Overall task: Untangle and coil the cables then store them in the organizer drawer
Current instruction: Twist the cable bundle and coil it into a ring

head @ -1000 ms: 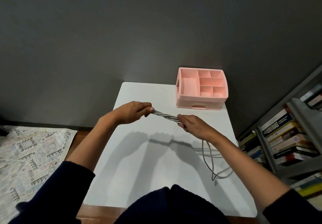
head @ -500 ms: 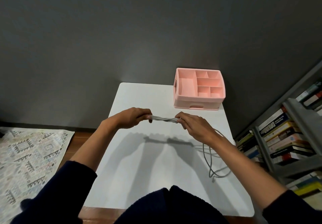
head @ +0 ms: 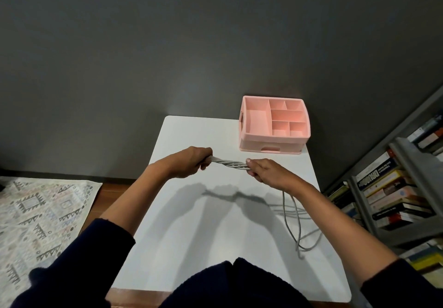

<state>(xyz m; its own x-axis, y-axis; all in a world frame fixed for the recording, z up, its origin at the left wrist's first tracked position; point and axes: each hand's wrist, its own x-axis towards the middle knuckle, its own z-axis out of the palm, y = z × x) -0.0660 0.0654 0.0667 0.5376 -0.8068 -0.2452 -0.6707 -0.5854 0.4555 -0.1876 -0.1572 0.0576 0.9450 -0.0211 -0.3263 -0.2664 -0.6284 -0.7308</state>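
Above mid-table, both hands work one bundle. Left hand point(head: 189, 162) is fisted round the 9 o'clock end of the cable point(head: 230, 162), fingers curled over it, knuckles up. Right hand point(head: 266, 172) grips the 3 o'clock end, thumb on top, fingers wrapped underneath. Between the two fists the grey strands run as a short twisted rope, taut, tilted slightly down toward the right hand and held clear of the table point(head: 191, 235). Its shadow lies on the white top toward 6 o'clock. From under the right wrist loose strands drop toward 5 o'clock and loop on the tabletop near the 3 o'clock edge, the lowest bend at about 4 o'clock on the table. Strand count cannot be told. Organizer point(head: 251, 143), pink, sits at the table's 1 o'clock corner against the grey wall point(head: 191, 44), well apart from the hands. Its open top shows one large compartment on the 9 o'clock side and five smaller ones beside it. Drawer point(head: 271, 149) in the front face sits flush, handle slot facing 6 o'clock. Dark sleeves point(head: 100, 250) are pushed up both forearms. Patterned rug point(head: 36, 211) lies on the floor at 8 o'clock. Bookshelf point(head: 395, 199) with stacked books stands at 3 o'clock.
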